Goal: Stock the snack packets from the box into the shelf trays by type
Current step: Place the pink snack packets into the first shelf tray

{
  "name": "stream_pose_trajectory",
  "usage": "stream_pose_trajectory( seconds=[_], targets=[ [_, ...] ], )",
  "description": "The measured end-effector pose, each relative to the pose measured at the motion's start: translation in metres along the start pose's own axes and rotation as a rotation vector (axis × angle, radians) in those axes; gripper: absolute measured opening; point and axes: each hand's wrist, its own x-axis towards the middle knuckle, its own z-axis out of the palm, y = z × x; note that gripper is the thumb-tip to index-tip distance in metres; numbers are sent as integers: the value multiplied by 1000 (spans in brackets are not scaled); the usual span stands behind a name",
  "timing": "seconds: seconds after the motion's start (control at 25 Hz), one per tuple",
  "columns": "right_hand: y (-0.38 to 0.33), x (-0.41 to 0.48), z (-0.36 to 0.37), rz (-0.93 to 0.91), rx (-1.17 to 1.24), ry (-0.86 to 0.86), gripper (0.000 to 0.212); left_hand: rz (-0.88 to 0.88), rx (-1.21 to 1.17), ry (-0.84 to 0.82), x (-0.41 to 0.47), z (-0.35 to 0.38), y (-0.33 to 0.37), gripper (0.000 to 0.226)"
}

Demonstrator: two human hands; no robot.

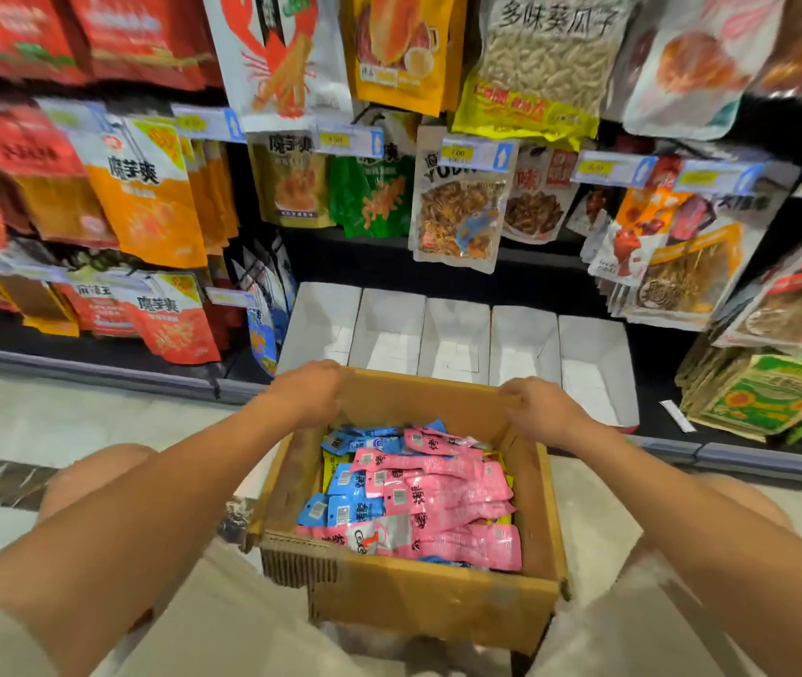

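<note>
Under curled fingers of left hand (308,390) and right hand (543,408), far rim of open brown cardboard box (428,598), gripped. Just below fingertips, pink and blue foil snack packets (443,486): likely light, slippery, floppy; best pinched at sealed ends. Beyond knuckles, white card trays (457,334).

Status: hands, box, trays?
Left hand, right hand both grip cardboard box far rim. Pink and blue packets inside. White trays behind it hold nothing; nothing between.

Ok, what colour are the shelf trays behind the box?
The shelf trays are plain white, best seen in the head view.
</note>
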Motion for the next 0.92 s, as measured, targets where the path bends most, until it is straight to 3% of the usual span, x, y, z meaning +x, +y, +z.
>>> stream_pose_trajectory(
  seconds=[0.24, 0.6, 0.76, 0.92],
  targets=[
    [-33, -3, -10, -159, -42, -32, 38, 93, 3, -33, -8, 16, 29, 60],
    [14, 48, 90, -160, -73, -436, 39, 125, -97, -525, 41, 180, 32, 56],
    [25, 69, 103, -118, -1, -440, 38, 292, -72, -514, 55, 218, 53, 66],
    [39, 74, 115, -49, -7, -491, 40, 451, 36, -492, 66, 230, 76, 37]
  ],
)
